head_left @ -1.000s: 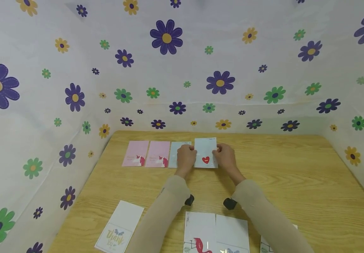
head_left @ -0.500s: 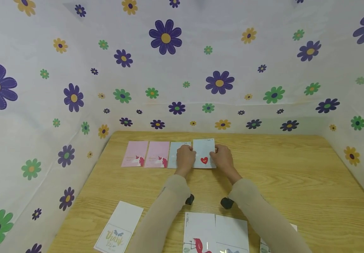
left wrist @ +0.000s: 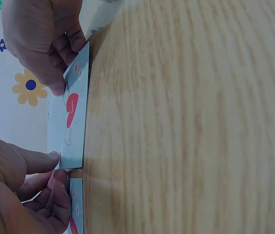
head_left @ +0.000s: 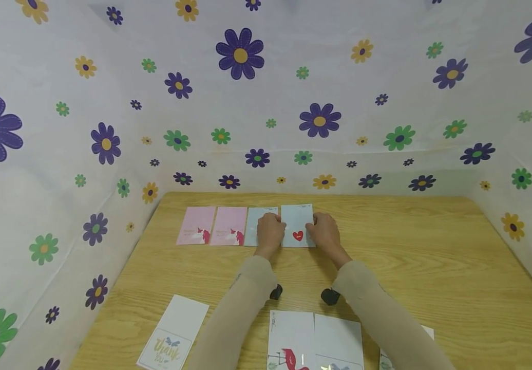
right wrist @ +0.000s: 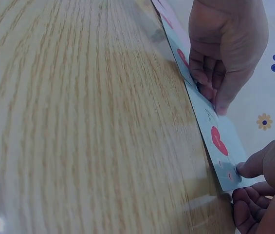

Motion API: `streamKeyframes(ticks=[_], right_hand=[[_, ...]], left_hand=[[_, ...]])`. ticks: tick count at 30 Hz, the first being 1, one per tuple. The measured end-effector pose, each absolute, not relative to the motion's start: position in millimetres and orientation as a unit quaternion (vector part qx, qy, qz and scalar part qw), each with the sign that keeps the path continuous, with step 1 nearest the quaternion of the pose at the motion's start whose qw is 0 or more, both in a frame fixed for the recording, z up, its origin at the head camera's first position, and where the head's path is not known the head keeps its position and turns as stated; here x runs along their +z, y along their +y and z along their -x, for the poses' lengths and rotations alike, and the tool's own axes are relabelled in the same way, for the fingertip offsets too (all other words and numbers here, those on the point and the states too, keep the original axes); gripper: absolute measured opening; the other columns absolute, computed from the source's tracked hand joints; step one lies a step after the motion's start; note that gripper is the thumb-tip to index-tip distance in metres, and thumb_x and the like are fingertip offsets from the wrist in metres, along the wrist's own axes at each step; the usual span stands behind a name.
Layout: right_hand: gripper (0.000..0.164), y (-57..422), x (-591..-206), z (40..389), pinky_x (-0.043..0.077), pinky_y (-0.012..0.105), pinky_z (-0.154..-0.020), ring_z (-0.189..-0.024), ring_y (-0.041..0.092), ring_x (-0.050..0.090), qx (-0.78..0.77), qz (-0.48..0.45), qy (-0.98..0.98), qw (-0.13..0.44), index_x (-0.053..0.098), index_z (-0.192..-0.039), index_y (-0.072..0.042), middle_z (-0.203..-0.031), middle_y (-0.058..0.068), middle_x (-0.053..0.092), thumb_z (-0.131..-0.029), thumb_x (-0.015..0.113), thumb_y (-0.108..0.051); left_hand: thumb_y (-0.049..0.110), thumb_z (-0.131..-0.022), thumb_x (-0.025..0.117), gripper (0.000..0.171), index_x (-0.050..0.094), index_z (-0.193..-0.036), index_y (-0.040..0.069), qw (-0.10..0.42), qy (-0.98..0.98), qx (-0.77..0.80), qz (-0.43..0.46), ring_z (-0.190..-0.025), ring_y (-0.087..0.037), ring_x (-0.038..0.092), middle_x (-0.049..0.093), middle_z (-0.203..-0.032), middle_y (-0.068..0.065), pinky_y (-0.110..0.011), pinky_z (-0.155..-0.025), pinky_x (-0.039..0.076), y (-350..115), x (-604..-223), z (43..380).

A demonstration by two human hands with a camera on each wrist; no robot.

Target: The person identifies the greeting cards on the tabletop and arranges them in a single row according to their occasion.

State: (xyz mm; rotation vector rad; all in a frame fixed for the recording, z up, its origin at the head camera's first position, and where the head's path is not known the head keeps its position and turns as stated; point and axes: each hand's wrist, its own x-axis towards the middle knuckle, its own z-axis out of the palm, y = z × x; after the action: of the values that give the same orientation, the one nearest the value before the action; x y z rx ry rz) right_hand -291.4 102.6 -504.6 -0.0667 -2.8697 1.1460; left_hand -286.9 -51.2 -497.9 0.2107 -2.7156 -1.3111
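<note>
A light blue greeting card [head_left: 297, 218] with a red heart lies at the right end of a row of cards on the wooden table. My right hand [head_left: 325, 232] pinches its right edge, thumb on the face and curled fingers beneath, as the right wrist view shows. On the opposite edge my left hand [head_left: 270, 232] pinches the same card between thumb and fingers. That hand also covers much of a second light blue card [head_left: 253, 226] just to the left. Two pink cards [head_left: 196, 225] with a red-and-white picture continue the row leftward.
Nearer the front lie a flamingo card [head_left: 289, 334] and a white card [head_left: 340, 339] side by side. A "Thank you" card [head_left: 171, 334] is at the front left. Another card [head_left: 428, 331] is partly hidden under the right sleeve. A flower-patterned sheet [head_left: 257, 103] surrounds the table.
Both hands have brought the light blue card slightly left and down, closer in line with the row. The grip on it stays the same.
</note>
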Motion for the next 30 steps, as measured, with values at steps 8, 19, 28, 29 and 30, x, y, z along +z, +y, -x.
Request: streamKeyframes(ticks=[8, 19, 28, 29, 30], right_hand=[[0.013, 100.5, -506.4, 291.5, 0.040, 0.031, -0.060, -0.070, 0.021, 0.053, 0.352, 0.023, -0.935, 0.029, 0.069, -0.090, 0.002, -0.078, 0.009, 0.060, -0.096, 0.068, -0.009], [0.015, 101.4, -508.2, 292.0, 0.046, 0.036, -0.063, -0.073, 0.024, 0.056, 0.338, 0.020, -0.940, 0.041, 0.072, -0.099, 0.007, -0.084, 0.013, 0.066, -0.095, 0.066, -0.007], [0.022, 100.5, -509.5, 294.4, 0.053, 0.043, -0.074, -0.082, 0.028, 0.059, 0.320, 0.025, -0.947, 0.027, 0.070, -0.104, 0.011, -0.093, 0.019, 0.067, -0.096, 0.069, -0.010], [0.022, 100.7, -509.8, 294.5, 0.053, 0.043, -0.075, -0.082, 0.029, 0.058, 0.320, 0.024, -0.947, 0.027, 0.070, -0.103, 0.011, -0.093, 0.019, 0.067, -0.096, 0.069, -0.010], [0.023, 100.9, -510.0, 294.4, 0.053, 0.044, -0.076, -0.084, 0.030, 0.059, 0.323, 0.023, -0.946, 0.029, 0.070, -0.104, 0.011, -0.093, 0.019, 0.067, -0.096, 0.069, -0.010]], left_hand=[[0.004, -0.096, 0.070, 0.017, 0.073, -0.110, -0.006, 0.048, -0.904, -0.419, -0.072, -0.104, -0.034, 0.069, 0.073, -0.109, -0.018, -0.045, -0.092, 0.056, -51.3, -506.5, 289.9], [0.004, -0.097, 0.070, 0.019, 0.071, -0.113, -0.006, 0.046, -0.915, -0.395, -0.064, -0.106, -0.033, 0.068, 0.071, -0.112, -0.018, -0.045, -0.093, 0.056, -48.6, -506.0, 286.2], [0.006, -0.099, 0.068, 0.021, 0.070, -0.116, -0.006, 0.036, -0.912, -0.403, -0.064, -0.109, -0.033, 0.066, 0.070, -0.115, -0.019, -0.045, -0.095, 0.055, -49.4, -508.0, 286.9], [0.006, -0.099, 0.068, 0.021, 0.070, -0.116, -0.006, 0.036, -0.912, -0.403, -0.063, -0.110, -0.033, 0.067, 0.070, -0.116, -0.019, -0.045, -0.095, 0.055, -49.5, -508.1, 287.2], [0.007, -0.099, 0.068, 0.021, 0.070, -0.116, -0.006, 0.037, -0.912, -0.403, -0.063, -0.110, -0.033, 0.067, 0.070, -0.115, -0.019, -0.045, -0.095, 0.055, -50.0, -508.0, 287.8]])
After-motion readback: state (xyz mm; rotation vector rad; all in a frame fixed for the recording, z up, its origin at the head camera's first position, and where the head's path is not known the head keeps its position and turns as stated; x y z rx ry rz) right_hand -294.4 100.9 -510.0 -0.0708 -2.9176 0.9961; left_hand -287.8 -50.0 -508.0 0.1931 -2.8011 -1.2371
